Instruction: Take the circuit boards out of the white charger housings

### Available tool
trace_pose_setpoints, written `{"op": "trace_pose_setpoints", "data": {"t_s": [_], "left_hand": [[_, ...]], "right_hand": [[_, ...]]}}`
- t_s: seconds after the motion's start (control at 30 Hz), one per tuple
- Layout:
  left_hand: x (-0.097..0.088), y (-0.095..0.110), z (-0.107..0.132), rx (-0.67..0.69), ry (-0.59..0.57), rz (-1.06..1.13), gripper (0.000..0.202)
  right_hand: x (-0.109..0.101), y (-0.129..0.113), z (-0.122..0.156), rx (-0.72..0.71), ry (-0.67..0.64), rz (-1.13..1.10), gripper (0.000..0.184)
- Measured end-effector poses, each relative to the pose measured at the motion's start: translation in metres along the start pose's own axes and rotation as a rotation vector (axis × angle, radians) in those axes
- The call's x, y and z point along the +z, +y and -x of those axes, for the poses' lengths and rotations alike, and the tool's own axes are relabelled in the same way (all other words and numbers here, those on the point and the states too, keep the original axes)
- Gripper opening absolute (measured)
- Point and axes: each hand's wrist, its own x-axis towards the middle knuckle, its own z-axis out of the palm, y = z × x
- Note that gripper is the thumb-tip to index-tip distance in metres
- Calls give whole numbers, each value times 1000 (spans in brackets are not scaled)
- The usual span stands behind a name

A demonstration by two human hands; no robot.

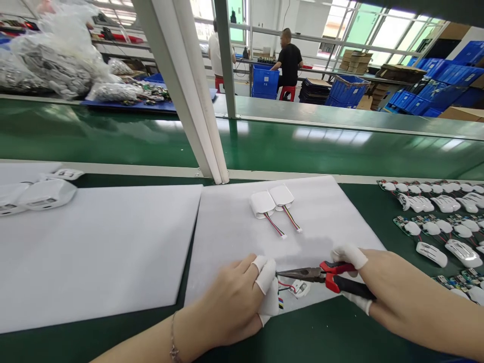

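My left hand (pixel 236 297), with white finger cots, is closed around a white plastic housing (pixel 270 301) above the near edge of a white foam sheet (pixel 223 227). Its fingers hide much of the housing. Thin coloured wires show at the housing's right side, and red and black ones run to a small white part (pixel 301 288) on the sheet. Wrapped around the red and black handles of needle-nose pliers (pixel 333 278) is my right hand (pixel 381 282), also in finger cots. The pliers' tip meets the housing by my left fingertips; whether it grips a wire is hidden.
Two white housings (pixel 262 203) with wire leads lie farther up the sheet. Rows of circuit boards (pixel 412 228) and white shells (pixel 431 253) fill the right side. Another foam sheet (pixel 113 242) and white shells (pixel 49 194) are left. A post (pixel 185 85) rises behind; two people sit beyond.
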Motion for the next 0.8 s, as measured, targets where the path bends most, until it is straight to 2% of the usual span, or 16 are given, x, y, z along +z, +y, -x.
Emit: {"op": "trace_pose_setpoints", "data": {"t_s": [0.13,0.23,0.33,0.6,0.8], "left_hand": [[0,-5,-5,-88,-23,114,39],[1,-8,-7,-100,-66,184,33],[3,-8,-8,-93,-72,202,35],[2,-9,-9,-73,-54,254,39],[0,-11,-11,-30,-52,252,40]], "right_hand": [[-6,6,-38,-33,-268,-13,29],[-8,13,-60,-2,-383,-75,26],[-8,20,-72,-11,-457,-125,27],[-2,31,-78,-59,-504,-136,26],[4,32,-77,-102,-428,-131,29]]}}
